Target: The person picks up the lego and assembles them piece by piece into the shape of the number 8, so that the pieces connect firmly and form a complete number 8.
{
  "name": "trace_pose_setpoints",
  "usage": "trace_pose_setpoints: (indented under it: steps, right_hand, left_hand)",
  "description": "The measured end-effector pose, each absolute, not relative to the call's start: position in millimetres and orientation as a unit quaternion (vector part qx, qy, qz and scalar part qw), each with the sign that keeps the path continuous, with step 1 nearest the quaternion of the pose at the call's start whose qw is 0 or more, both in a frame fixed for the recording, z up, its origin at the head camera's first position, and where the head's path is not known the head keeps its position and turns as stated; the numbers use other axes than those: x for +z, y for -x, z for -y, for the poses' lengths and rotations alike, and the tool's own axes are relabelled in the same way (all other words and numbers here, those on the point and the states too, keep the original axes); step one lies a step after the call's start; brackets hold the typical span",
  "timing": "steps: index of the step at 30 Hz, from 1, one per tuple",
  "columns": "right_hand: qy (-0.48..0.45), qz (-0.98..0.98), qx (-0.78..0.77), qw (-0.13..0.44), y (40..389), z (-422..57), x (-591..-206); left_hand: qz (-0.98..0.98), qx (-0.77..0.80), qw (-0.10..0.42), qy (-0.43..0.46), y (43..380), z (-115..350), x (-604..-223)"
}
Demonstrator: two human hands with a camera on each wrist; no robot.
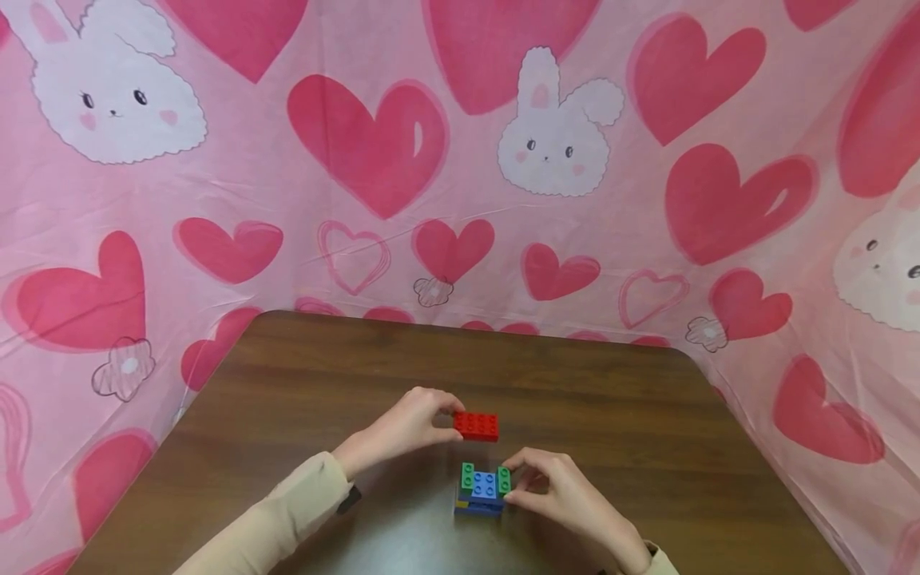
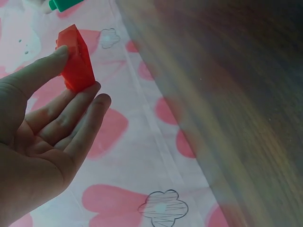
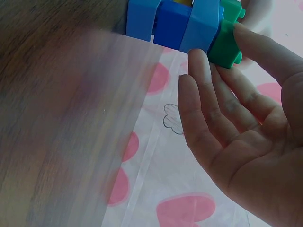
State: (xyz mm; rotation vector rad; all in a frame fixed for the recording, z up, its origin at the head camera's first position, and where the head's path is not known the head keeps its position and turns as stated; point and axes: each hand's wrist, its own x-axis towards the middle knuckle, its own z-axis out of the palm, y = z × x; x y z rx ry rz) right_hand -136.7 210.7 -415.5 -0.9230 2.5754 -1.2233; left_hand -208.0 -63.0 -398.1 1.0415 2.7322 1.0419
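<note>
My left hand point(image 1: 413, 423) pinches a red toy building brick point(image 1: 477, 427) at its left end, studs facing up. In the left wrist view the thumb presses one side of the red brick point(image 2: 76, 61) and fingertips meet the other. Nearer to me stands a small stack of bricks: blue layers point(image 1: 480, 509) with a bit of yellow, a light blue brick point(image 1: 485, 484) above them, and two green bricks on top, one at the left end point(image 1: 468, 477) and one at the right end point(image 1: 504, 481). My right hand point(image 1: 564, 491) pinches the right green brick between thumb and fingers.
The stack stands on a dark brown wooden table point(image 1: 331, 359) with rounded far corners. Behind and beside the table hangs a pink cloth point(image 1: 489, 200) printed with hearts and rabbits. A dark wrist strap point(image 1: 350, 500) shows at my left sleeve point(image 1: 302, 495).
</note>
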Motion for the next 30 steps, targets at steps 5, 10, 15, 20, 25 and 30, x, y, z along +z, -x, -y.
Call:
trace_pose_setpoints:
  steps: [5,10,15,20,25,30]
  right_hand:
    - [0.315,-0.857,-0.404,0.060,137.2,-210.6,-416.5]
    - [0.322,-0.857,-0.400,0.049,137.3,-210.9,-417.5]
    - [0.318,-0.856,-0.403,0.058,136.7,-211.5,-417.4]
    - [0.307,-0.860,-0.400,0.073,136.9,-211.9,-416.6]
    - [0.296,-0.870,-0.387,0.079,136.8,-212.3,-417.6]
    - [0.297,-0.871,-0.384,0.077,136.8,-213.5,-418.7]
  left_hand:
    - [-0.877,0.338,0.020,-0.342,201.2,62.0,-396.1]
    - [-0.877,0.332,0.011,-0.347,195.9,61.5,-396.0]
    - [-0.877,0.330,0.015,-0.350,189.1,60.8,-394.0]
    - [-0.873,0.318,-0.002,-0.370,180.7,59.4,-390.9]
    - [-0.875,0.310,-0.004,-0.373,174.1,59.1,-389.0]
    - [-0.873,0.311,-0.006,-0.376,170.9,58.9,-389.0]
